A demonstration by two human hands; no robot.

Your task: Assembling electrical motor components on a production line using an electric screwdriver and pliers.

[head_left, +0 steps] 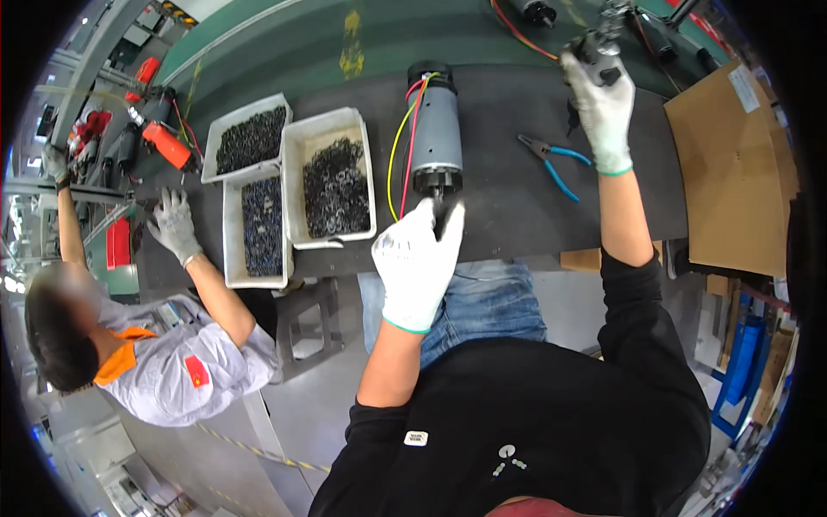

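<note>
A grey cylindrical motor (pixel 437 129) lies on the dark work table, its black collar and shaft pointing toward me. Red and yellow wires (pixel 397 155) run down along its left side. My left hand (pixel 416 263), in a white glove, is closed around the shaft end. Up at the right, my gloved right hand (pixel 606 112) is closed on a dark tool with a shiny metal part (pixel 603 39); the fingers partly cover it, and its exact kind is unclear. Blue-handled pliers (pixel 558 164) rest on the table between the motor and my right arm.
White bins (pixel 371 194) of small black rings and clips stand left of the motor. A cardboard box (pixel 719 164) stands at the right edge. To the left, a co-worker's gloved hand (pixel 177 226) reaches over the table near an orange tool (pixel 168 145). A green belt (pixel 293 47) runs behind.
</note>
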